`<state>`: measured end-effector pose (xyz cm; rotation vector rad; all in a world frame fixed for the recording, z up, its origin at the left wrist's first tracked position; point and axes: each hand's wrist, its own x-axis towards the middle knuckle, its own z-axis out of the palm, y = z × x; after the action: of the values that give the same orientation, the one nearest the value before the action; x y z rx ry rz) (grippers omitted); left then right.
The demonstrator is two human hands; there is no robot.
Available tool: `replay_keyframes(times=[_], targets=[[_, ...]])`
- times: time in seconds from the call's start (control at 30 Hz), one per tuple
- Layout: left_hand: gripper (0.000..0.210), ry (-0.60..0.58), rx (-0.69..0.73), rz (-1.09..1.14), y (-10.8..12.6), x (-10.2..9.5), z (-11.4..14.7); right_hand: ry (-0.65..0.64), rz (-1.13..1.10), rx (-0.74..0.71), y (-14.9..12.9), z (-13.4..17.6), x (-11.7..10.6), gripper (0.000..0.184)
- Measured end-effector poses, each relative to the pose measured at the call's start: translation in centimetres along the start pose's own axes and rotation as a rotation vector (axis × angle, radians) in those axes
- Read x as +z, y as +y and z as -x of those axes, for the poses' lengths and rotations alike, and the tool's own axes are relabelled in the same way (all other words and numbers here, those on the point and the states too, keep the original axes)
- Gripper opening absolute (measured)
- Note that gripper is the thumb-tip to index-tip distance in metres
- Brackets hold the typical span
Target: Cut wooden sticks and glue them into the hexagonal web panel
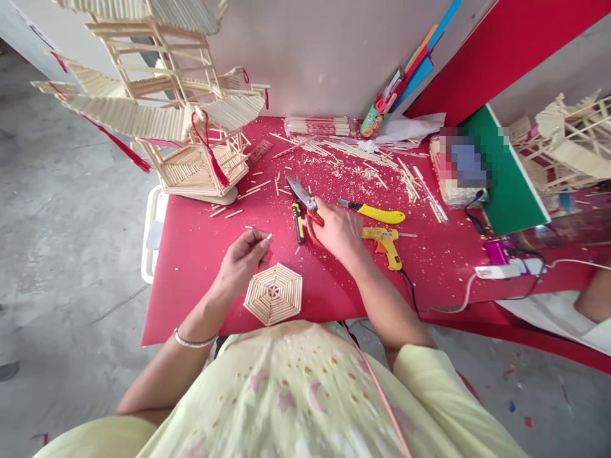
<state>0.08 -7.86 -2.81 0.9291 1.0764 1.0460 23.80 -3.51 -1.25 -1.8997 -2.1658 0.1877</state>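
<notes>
My left hand (242,256) is closed, with a short pale stick (270,237) pinched between thumb and fingers. Just below it, a hexagonal panel (281,294) of wooden sticks in concentric rings lies flat on the red table (191,267). My right hand (338,230) is wrapped around the red handles of a pair of scissors (300,192), whose blades point up and left. Partly under the scissors lie black-and-yellow pliers (298,222). A yellow-handled folding saw (382,213) and a yellow glue gun (387,245) rest to the right of this hand.
At the back left stands a tiered stick pagoda (176,121) with red tassels. Loose sticks (334,149) and cut bits litter the table's rear, near a pen holder (375,117). A white power strip (506,270) lies right; another stick model (568,146) stands beyond the green board (501,172).
</notes>
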Motion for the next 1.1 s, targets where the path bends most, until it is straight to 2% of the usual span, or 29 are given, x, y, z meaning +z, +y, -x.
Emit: replay_keyframes(times=[0.07, 0.13, 0.2, 0.27, 0.3, 0.4, 0.47, 0.5, 0.6, 0.7, 0.77, 0.83, 0.9, 0.97, 1.1], targets=[[0.026, 0.021, 0.035, -0.089, 0.0, -1.0, -0.1, -0.023, 0.079, 0.015, 0.3, -2.3, 0.1, 0.051], [0.025, 0.047, 0.039, -0.129, 0.1, -1.8, -0.1, 0.048, 0.066, -0.014, 0.1, -3.0, 0.1, 0.048], [0.025, 0.055, 0.028, -0.096, 0.2, -2.3, -0.1, 0.170, -0.058, -0.056, -0.6, -2.0, 0.0, 0.041], [0.025, 0.050, 0.022, -0.009, 0.3, -2.2, -0.2, 0.188, -0.303, -0.084, -2.1, 0.0, 0.1, 0.033], [0.025, 0.045, 0.021, 0.046, 0.3, -1.9, -0.3, 0.119, -0.469, -0.089, -3.0, 1.1, 0.4, 0.031], [0.027, 0.054, 0.014, 0.195, 0.2, -0.7, -0.3, -0.225, -1.019, -0.051, -5.8, 3.7, 2.1, 0.033], [0.028, 0.051, 0.017, 0.239, 0.0, 0.0, -0.2, -0.321, -1.243, 0.039, -6.9, 4.3, 3.4, 0.038], [0.027, 0.045, 0.025, 0.241, -0.2, 0.1, 0.0, -0.336, -1.288, 0.083, -7.1, 4.3, 3.9, 0.037], [0.024, 0.023, 0.055, 0.118, -0.3, -0.7, 0.1, -0.274, -1.170, 0.082, -6.4, 4.0, 4.2, 0.025], [0.024, -0.036, 0.083, -0.289, 0.3, -2.8, -0.3, -0.154, -0.871, -0.104, -5.1, 3.7, 3.4, 0.012], [0.019, -0.157, 0.145, -0.657, 1.1, -4.2, -0.8, -0.175, -0.710, -0.226, -4.6, 3.4, 3.1, 0.013], [0.016, -0.318, 0.214, -0.860, 2.0, -5.0, -1.5, -0.253, -0.600, -0.326, -4.6, 3.1, 3.0, 0.014], [0.017, -0.455, 0.178, -0.982, 2.8, -5.3, -2.2, -0.311, -0.510, -0.402, -5.0, 2.8, 3.3, 0.016], [0.018, -0.537, 0.093, -1.053, 3.1, -5.2, -2.8, -0.345, -0.446, -0.462, -5.6, 2.5, 3.7, 0.017], [0.019, -0.597, -0.045, -1.074, 2.7, -4.9, -3.6, -0.373, -0.431, -0.511, -6.2, 2.2, 4.6, 0.018]])
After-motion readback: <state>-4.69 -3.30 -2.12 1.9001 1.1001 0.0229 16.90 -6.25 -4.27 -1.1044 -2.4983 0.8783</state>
